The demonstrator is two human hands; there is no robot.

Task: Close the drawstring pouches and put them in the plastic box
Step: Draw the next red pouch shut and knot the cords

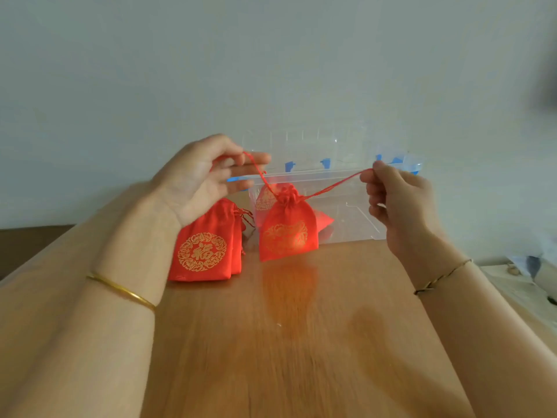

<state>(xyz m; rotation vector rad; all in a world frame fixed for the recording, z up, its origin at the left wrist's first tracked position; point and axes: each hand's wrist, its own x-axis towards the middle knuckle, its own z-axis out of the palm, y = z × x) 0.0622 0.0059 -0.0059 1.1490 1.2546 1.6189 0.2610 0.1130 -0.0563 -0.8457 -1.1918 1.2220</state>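
Observation:
A red drawstring pouch (287, 229) with a gold print hangs above the wooden table (301, 342), its mouth gathered tight. My left hand (205, 176) pinches the left red cord; my right hand (394, 197) pinches the right cord, both pulled outward and taut. Behind the pouch stands the clear plastic box (346, 206) with blue clips and its lid up; at least one red pouch (265, 197) lies inside. A small pile of red pouches (205, 248) rests on the table to the left of the box.
A pale wall rises directly behind the box. At the right edge, a lower surface holds some blurred pale and blue items (533, 267). A dark strip (33, 236) shows at the far left beyond the table.

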